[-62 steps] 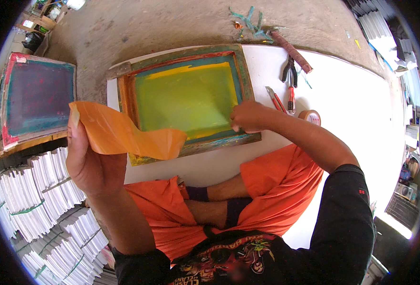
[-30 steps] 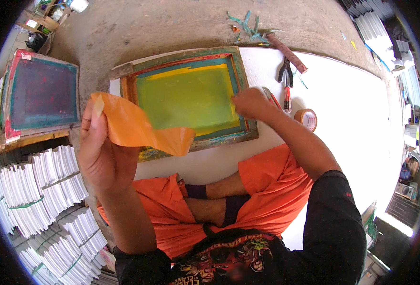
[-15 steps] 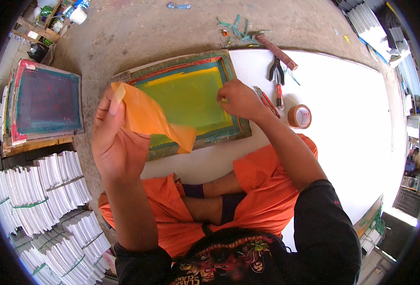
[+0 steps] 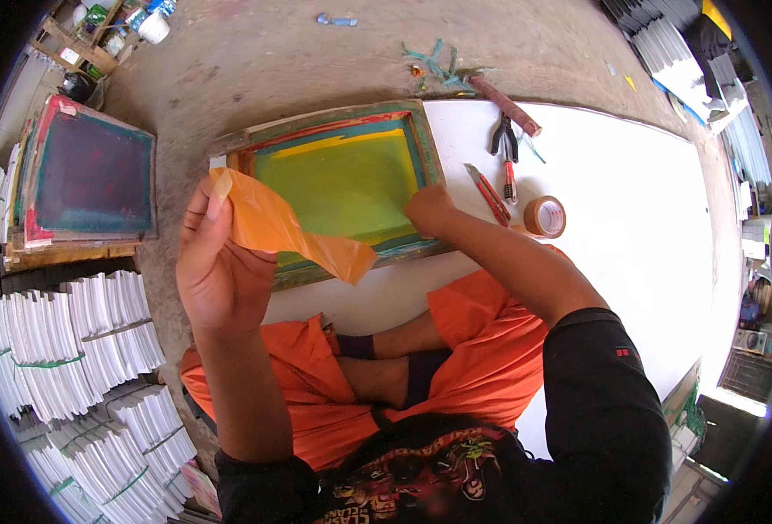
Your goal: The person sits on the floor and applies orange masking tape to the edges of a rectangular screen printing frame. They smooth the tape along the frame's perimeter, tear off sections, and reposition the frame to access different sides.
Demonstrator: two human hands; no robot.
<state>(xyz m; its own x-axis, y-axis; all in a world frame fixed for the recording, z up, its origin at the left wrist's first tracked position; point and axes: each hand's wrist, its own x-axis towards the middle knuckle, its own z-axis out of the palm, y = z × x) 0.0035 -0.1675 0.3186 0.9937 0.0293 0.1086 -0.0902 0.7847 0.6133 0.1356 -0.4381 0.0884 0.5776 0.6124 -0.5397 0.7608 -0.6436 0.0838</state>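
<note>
In my left hand, thumb and fingers pinch one end of a translucent strip of orange tape. The strip hangs twisted over the near left part of a screen printing frame, its free end curling above the near rail. Yellow-green mesh fills the frame, with teal and red stain along its inner edges. My right hand is closed, down at the frame's right side near its near right corner. Its fingertips are hidden, so I cannot make out what they hold. The frame lies on a white board.
Right of the frame lie a red cutter knife, pliers, a red-handled screwdriver and a roll of brown tape. A reddish rod crosses the board's far edge. More screens and bundled paper stacks stand left.
My right hand has moved nearer to me along the frame's right side, its fingers now more curled. My left hand still holds the tape, whose free end has swung slightly right.
</note>
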